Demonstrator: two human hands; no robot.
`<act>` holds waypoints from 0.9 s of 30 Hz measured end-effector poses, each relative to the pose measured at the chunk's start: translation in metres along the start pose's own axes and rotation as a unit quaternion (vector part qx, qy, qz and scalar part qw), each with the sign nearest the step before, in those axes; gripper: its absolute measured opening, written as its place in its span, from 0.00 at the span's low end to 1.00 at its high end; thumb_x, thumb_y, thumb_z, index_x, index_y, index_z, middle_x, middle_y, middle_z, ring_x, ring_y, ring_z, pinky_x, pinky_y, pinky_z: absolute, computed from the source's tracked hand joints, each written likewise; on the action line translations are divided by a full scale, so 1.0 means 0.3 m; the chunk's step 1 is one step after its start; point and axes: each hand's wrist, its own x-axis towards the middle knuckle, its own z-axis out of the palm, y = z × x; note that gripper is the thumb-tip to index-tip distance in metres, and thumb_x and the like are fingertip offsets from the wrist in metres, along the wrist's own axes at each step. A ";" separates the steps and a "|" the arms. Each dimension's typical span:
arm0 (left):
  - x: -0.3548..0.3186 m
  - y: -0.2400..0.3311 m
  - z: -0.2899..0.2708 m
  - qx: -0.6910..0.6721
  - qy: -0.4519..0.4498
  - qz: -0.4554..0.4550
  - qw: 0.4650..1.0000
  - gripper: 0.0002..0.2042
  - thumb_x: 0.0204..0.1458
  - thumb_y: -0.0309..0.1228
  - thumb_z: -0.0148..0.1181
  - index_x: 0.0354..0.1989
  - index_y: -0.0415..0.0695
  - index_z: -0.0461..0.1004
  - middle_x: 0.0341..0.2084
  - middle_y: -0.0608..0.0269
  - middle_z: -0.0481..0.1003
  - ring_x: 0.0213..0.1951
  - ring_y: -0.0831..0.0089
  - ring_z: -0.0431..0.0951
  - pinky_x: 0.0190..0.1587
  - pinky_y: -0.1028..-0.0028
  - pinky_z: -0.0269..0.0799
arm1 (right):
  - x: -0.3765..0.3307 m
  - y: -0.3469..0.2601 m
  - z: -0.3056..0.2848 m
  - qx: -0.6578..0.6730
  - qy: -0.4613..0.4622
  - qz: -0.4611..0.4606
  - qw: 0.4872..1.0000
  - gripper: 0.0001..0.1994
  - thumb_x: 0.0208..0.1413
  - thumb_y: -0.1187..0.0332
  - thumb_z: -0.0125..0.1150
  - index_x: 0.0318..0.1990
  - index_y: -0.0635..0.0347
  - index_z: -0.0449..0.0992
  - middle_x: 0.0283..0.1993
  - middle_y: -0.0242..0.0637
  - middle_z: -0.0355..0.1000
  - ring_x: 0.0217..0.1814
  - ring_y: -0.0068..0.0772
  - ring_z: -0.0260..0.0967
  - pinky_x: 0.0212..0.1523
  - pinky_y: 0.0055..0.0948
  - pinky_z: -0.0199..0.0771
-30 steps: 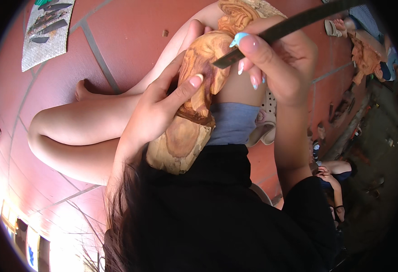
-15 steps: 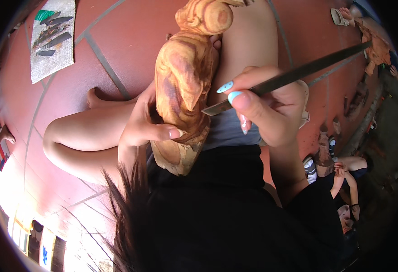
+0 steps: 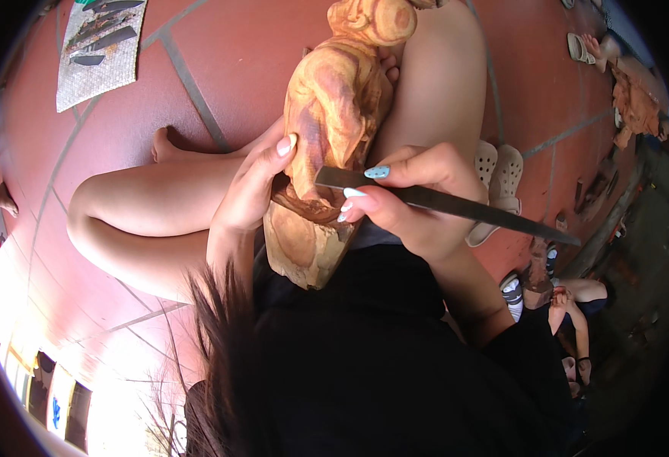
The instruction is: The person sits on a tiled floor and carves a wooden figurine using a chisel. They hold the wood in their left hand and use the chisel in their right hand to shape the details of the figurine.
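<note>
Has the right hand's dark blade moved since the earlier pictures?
Yes: the blade swung its far end down, from above to below the sloping floor joint at right.

carving (image 3: 336,95) cut off at top, left hand (image 3: 249,186) with fingers mostly hidden behind it, mat (image 3: 83,90) cut off at far edge, tools (image 3: 117,36) there too small to identify

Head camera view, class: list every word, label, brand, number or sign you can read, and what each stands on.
None: no text can be read here.
Carved wooden figure: no lettering visible.
Flat carving blade in the right hand: no marking visible.
Dark blades on the white mat: too small to tell.
</note>
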 end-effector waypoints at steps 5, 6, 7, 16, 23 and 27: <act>-0.003 0.029 0.023 0.014 0.024 -0.015 1.000 0.31 0.66 0.47 0.41 0.68 0.34 0.53 0.60 0.53 0.66 0.62 0.68 0.64 0.64 0.69 0.57 | 0.021 0.001 -0.010 -0.077 -0.037 -0.023 0.996 0.07 0.57 0.78 0.61 0.40 0.72 0.72 0.30 0.45 0.76 0.27 0.31 0.76 0.29 0.29 0.78; -0.002 0.026 0.019 -0.001 0.021 -0.021 1.000 0.31 0.67 0.47 0.40 0.68 0.34 0.53 0.60 0.53 0.66 0.61 0.68 0.64 0.64 0.70 0.57 | 0.029 -0.004 -0.004 -0.095 -0.034 -0.035 0.994 0.06 0.57 0.77 0.61 0.39 0.71 0.73 0.30 0.44 0.76 0.27 0.31 0.76 0.29 0.29 0.77; -0.002 0.023 0.015 -0.015 0.019 -0.028 0.999 0.30 0.67 0.47 0.40 0.68 0.34 0.54 0.60 0.53 0.66 0.61 0.69 0.64 0.64 0.70 0.57 | 0.036 -0.010 0.002 -0.113 -0.032 -0.046 0.992 0.06 0.57 0.76 0.61 0.39 0.71 0.74 0.30 0.43 0.76 0.27 0.31 0.75 0.29 0.29 0.76; 0.010 0.044 0.052 0.021 0.017 0.005 1.000 0.30 0.68 0.48 0.39 0.67 0.34 0.54 0.59 0.54 0.67 0.60 0.69 0.65 0.63 0.71 0.58 | 0.060 -0.008 0.054 -0.223 0.038 -0.149 0.963 0.07 0.43 0.80 0.68 0.28 0.65 0.74 0.21 0.35 0.68 0.17 0.30 0.68 0.16 0.25 0.66; 0.036 0.028 0.068 0.014 0.008 0.034 0.999 0.30 0.67 0.48 0.39 0.67 0.34 0.55 0.58 0.54 0.67 0.60 0.69 0.65 0.63 0.70 0.58 | -0.007 -0.059 0.027 -0.240 -0.022 -0.112 0.964 0.06 0.48 0.80 0.64 0.29 0.63 0.72 0.22 0.37 0.71 0.18 0.31 0.68 0.19 0.28 0.67; 0.036 0.029 0.042 0.017 -0.013 0.019 1.000 0.30 0.67 0.48 0.40 0.67 0.35 0.55 0.59 0.54 0.66 0.61 0.69 0.65 0.64 0.70 0.57 | 0.010 -0.065 -0.002 -0.198 -0.031 -0.058 0.978 0.04 0.52 0.79 0.62 0.32 0.64 0.72 0.25 0.40 0.74 0.20 0.32 0.69 0.21 0.28 0.68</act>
